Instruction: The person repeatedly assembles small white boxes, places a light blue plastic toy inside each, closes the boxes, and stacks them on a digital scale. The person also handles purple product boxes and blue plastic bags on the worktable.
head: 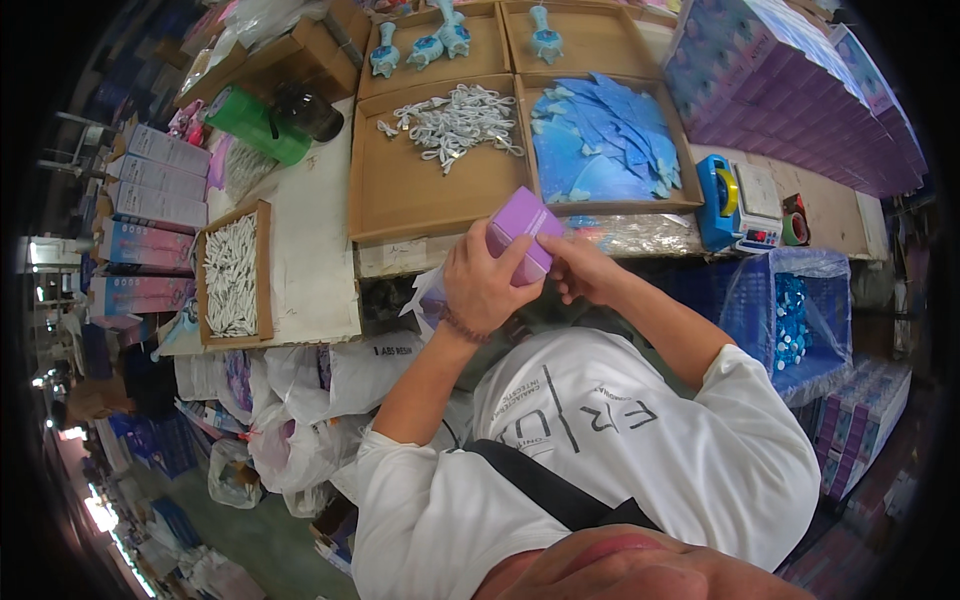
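A purple printed carton [525, 225] is held in front of my body, just off the table's front edge. My left hand [484, 281], with a beaded bracelet at the wrist, wraps around its left side and lower end. At its right edge, the thumb of my right hand [585, 268] presses on the carton while the other fingers curl below. What the carton contains is hidden. Beyond it, white cables [465, 124] lie in a cardboard tray [420, 214]. Shiny blue printed pieces [600, 142] fill the tray beside that one.
Light-blue handheld devices [546, 37] stand in the rear trays. At right are stacked cartons [787, 90], a tape dispenser [718, 199], a scale [757, 199] and a blue crate [817, 300]. At left, a shallow box [262, 285] holds small white parts [231, 277], near a dark jar [309, 112].
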Demonstrator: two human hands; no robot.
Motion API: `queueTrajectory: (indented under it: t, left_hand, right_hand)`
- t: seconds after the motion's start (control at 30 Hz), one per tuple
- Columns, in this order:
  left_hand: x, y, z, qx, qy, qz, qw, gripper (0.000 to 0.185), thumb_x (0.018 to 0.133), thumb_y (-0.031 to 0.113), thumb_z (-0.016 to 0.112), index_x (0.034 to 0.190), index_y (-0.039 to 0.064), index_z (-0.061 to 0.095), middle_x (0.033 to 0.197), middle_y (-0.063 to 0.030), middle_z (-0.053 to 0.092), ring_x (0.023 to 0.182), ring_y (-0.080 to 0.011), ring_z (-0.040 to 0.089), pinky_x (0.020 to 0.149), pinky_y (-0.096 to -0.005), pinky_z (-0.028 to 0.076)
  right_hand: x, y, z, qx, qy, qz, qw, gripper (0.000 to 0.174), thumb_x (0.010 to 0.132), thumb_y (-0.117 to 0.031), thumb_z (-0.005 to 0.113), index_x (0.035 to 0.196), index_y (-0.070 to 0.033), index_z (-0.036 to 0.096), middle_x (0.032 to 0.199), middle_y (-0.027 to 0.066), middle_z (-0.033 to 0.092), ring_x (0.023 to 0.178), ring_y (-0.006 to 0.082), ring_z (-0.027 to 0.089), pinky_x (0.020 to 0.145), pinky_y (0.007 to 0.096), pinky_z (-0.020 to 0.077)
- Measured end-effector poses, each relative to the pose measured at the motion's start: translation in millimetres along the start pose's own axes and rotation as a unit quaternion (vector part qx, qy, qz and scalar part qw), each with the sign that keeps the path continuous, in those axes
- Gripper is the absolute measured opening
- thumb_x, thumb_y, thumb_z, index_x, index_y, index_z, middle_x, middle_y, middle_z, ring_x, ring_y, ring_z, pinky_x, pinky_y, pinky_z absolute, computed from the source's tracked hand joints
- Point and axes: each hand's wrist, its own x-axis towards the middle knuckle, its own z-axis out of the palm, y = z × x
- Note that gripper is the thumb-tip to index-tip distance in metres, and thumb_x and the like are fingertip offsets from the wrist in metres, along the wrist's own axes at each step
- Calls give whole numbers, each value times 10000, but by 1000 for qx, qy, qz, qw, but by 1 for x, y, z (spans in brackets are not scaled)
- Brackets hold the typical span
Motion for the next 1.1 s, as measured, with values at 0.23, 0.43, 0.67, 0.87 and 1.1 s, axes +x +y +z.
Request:
queueTrajectory:
  t: [0.23,0.43,0.67,0.87,1.1]
  left_hand:
    - [2,-20,-22,-52,18,-99,994,558,562,288,836,1074,171,649,1117,-163,534,971,-339,608,752,-403,541]
    - [22,-62,-35,-168,104,-164,967,571,644,283,808,1144,96,608,1110,-138,564,1005,-298,611,840,-375,516]
    - [45,-122,-48,-538,240,-265,763,680,717,233,816,1275,2,502,1243,-120,531,1184,-222,495,1011,-366,400]
    - [88,-76,-26,72,-106,-30,991,782,645,433,810,1278,57,547,1384,-194,445,1289,-383,408,1075,-491,318]
    - [132,-55,54,42,-343,-214,914,886,638,400,804,1370,66,434,1237,-195,502,1117,-366,508,961,-466,391]
  right_hand:
    - [27,8,14,52,-70,-94,992,400,840,-433,721,821,-65,566,729,31,602,549,125,590,420,273,480]
    - [54,-10,9,-440,84,-262,855,627,698,-327,838,1142,22,566,1002,122,644,947,262,636,855,374,523]
    - [47,-78,-16,-383,-75,-383,837,959,614,-339,835,1422,-58,400,1318,213,477,1222,352,471,1054,398,355]
    - [53,-146,-50,-660,-21,-478,579,808,581,-346,817,1308,-147,527,1202,191,527,1125,361,515,969,458,394]
    - [156,-190,-114,-567,-99,-543,612,626,693,-370,776,1215,-76,594,1232,208,560,1130,373,545,973,460,421]
